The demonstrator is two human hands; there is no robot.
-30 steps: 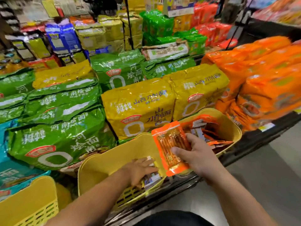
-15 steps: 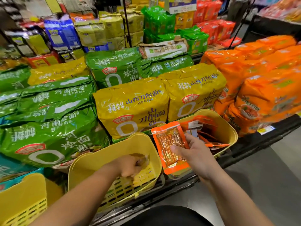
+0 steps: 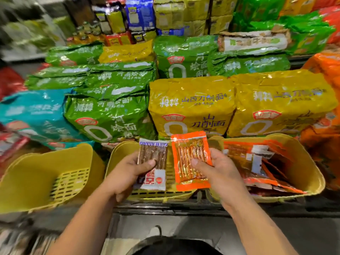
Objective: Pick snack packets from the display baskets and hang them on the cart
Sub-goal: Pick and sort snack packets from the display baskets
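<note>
Two snack packets are held side by side above a row of yellow baskets. A brown packet [image 3: 153,153] with a white and red lower part is pinched in the left hand [image 3: 128,170], the thumb laid across its front and the fingers hidden behind it, so that grip is clenched on the packet. An orange packet [image 3: 189,153] with a clear window showing thin sticks is grasped in the right hand [image 3: 217,170], the thumb pressed on its front and the fingers curled behind; that grip is likewise clenched on its packet. The two packets are held upright, just beside each other; whether their inner edges touch cannot be told. Both are seen over the middle basket [image 3: 117,154], whose slotted wall is visible beneath them. To the right stands the right basket [image 3: 312,181], in which loose orange packets [image 3: 257,162] are piled, tilted at several angles. To the left stands the left basket [image 3: 27,181], blurred by motion, whose contents cannot be made out. The three baskets are set along the dark shelf edge [image 3: 165,208]. Behind them large bags are stacked: yellow bags [image 3: 191,105] directly behind the held packets, green bags [image 3: 110,115] to the left of those, a teal bag [image 3: 33,111] at the far left, and orange bags [image 3: 323,70] at the far right. Further packs are seen higher up, too blurred to be told apart.
</note>
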